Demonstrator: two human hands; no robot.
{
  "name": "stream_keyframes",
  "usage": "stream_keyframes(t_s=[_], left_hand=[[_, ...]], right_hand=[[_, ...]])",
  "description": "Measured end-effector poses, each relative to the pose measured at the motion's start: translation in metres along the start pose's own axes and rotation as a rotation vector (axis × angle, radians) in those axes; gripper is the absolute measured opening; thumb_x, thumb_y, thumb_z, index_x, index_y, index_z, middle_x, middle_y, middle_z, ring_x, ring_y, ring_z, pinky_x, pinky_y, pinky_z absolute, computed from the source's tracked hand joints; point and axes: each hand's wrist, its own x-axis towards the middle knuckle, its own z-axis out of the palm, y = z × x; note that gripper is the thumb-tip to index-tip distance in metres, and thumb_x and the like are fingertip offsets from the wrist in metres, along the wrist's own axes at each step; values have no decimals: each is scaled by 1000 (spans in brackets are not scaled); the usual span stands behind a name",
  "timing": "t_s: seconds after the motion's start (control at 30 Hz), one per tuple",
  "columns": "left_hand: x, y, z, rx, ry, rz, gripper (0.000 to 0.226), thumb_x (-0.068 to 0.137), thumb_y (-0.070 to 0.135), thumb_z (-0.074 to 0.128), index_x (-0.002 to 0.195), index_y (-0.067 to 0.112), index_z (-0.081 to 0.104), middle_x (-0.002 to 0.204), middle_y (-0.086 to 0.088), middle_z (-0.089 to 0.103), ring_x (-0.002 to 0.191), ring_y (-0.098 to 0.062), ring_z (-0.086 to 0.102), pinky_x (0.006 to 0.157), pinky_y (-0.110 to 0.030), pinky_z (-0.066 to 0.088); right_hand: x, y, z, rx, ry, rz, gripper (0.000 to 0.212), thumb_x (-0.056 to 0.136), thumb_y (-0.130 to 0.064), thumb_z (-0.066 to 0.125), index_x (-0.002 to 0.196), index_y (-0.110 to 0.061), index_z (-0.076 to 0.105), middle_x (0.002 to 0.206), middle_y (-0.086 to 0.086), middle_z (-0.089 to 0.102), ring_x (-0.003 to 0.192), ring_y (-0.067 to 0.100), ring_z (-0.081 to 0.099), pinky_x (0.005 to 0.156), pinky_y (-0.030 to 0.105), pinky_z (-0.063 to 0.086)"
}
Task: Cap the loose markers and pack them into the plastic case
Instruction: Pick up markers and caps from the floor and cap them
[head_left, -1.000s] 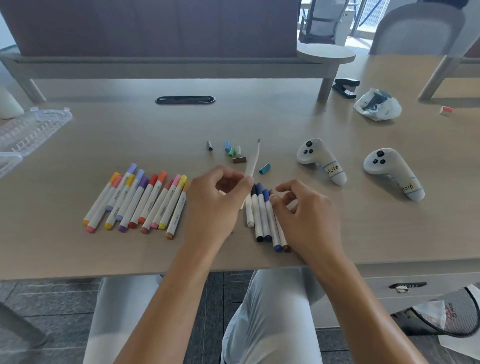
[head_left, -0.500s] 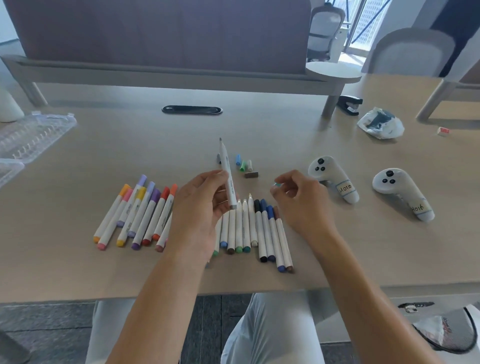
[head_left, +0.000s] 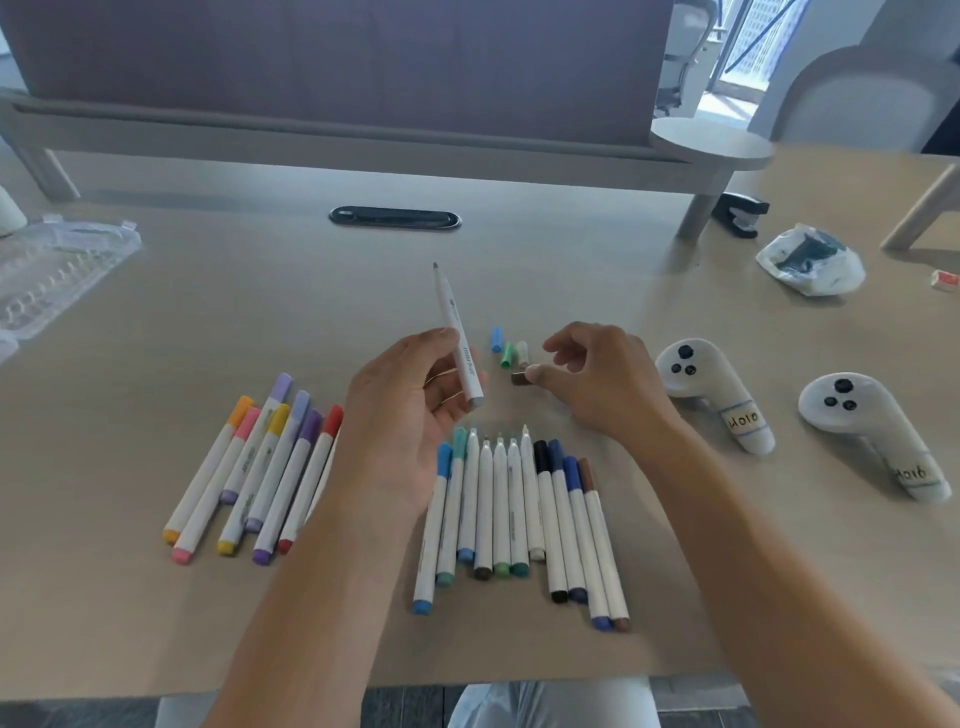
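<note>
My left hand (head_left: 410, 410) gripping an uncapped white marker (head_left: 457, 338) tip-up, my right hand (head_left: 602, 379) pinching a brown cap (head_left: 519, 378) on the counter (head_left: 260, 291)

Soft daylight enters from the window (head_left: 748, 47) at upper right and lays a pale sheen across the surface (head_left: 260, 291). Shadows under the hands are faint. Wide-angle bending curves the edges, and fine detail looks slightly soft.
</note>
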Motion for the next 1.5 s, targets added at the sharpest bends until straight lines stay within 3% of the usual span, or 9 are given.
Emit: stream_keyframes(t_s=[0.4,0.53,0.67,0.87,1.07,1.23,1.3,1.5], left_hand=[[2,1,-3,5,14,11,10,96,18,66,102,10,70,79,-4,71,72,-16,68,61,-27,58],[3,9,-11,-8,47,22,10,96,17,65,102,10,70,80,-5,70,70,-15,68,60,-27,57],[3,13,-17,-10,35,31,9,96,16,65,99,9,69,80,-7,68,72,-17,66,62,-29,56],[11,16,-28,-3,23,52,9,95,15,64,101,10,70,78,-4,70,75,-17,67,71,-33,57],[16,17,-31,6,40,43,17,95,16,64,111,10,68,79,-2,72,76,-15,69,71,-32,58],[8,15,-26,179,52,57,10,95,16,64,101,12,71,91,-11,76,80,-19,69,77,-36,59],[2,14,-21,301,31,87,8,95,15,65,98,14,73,91,-9,78,84,-22,71,82,-39,60],[-24,11,-7,515,-44,158,16,96,12,64,107,20,73,86,-1,78,75,-20,75,73,-30,63]], right_hand=[[13,-12,3,-10,-83,36,47,86,-48,80,126,-26,69,111,-10,69,105,14,65,94,38,55],[27,-27,14,-51,-79,-82,48,89,-43,78,131,-25,67,129,-5,65,117,16,59,94,31,47],[43,-46,31,-89,-91,-182,44,89,-40,78,130,-28,68,141,-3,58,131,18,51,105,35,41],[68,-55,45,-139,-193,-274,50,89,-41,78,136,-30,66,145,-6,58,135,21,49,114,41,36],[78,-53,43,-116,-208,-265,32,84,-45,83,113,-36,74,135,-9,63,127,18,52,111,41,38],[59,-55,25,292,-172,-226,33,85,-27,85,116,-29,73,111,-12,75,105,5,68,103,37,54],[46,-55,11,485,-163,-202,33,86,-21,85,116,-27,73,103,-9,78,99,7,74,101,38,57],[0,-55,-32,990,-146,-116,32,94,-9,74,125,-18,70,108,3,80,109,18,74,101,27,51]])
